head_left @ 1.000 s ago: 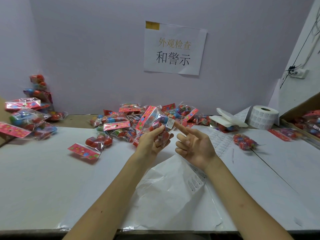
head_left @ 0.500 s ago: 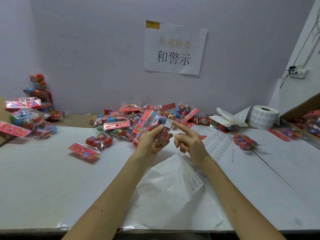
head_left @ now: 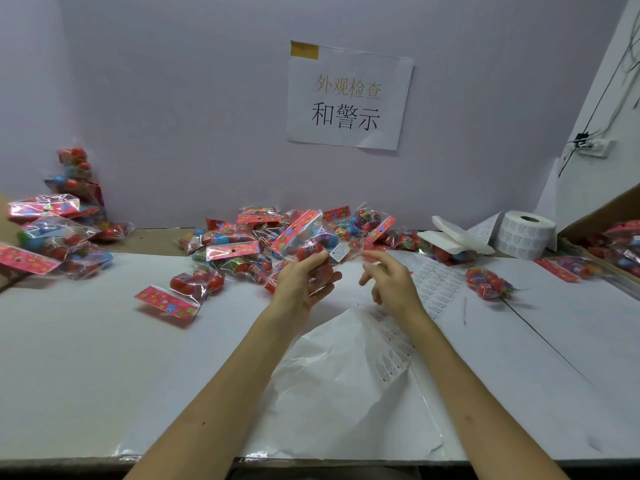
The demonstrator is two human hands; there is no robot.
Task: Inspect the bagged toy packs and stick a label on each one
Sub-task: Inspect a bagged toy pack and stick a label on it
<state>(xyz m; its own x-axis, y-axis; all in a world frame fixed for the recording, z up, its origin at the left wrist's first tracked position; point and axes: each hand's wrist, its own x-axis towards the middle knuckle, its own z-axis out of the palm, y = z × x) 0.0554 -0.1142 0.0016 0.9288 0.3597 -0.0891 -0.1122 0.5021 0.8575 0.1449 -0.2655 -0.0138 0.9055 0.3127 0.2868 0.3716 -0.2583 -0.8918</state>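
Head view, only view.

- Left hand (head_left: pixel 304 284) grips the clear plastic toy pack with the pink-red header card (head_left: pixel 298 233), thumb on top and fingers curled beneath. The pack is raised above the white table (head_left: pixel 86 341), just in front of the heap of like packs (head_left: pixel 239 244).
- Small white rectangular label (head_left: pixel 339 251) sits on the held pack's near right corner. I cannot tell whether its edges are fully down.
- Right hand (head_left: pixel 391 284) is just beside the label and apart from it, fingers loosely spread and holding nothing. It is somewhat blurred.
- Flat white sheet of small printed labels (head_left: pixel 436 285) lies on the table to the right of that hand. White roll of labels (head_left: pixel 526 233) stands well back at the right.

My reading is that the label is placed and the step in hand is seating it.

- I would keep the left grip firm so the film stays taut.
- I would stroke one fingertip across the label from one edge to the other. The toys inside can back the pressure, so no bubble or lifted corner remains.
- Slack film will crease under the finger, so go gently.
- Then I would turn the pack to check the seal and contents before taking the next label.
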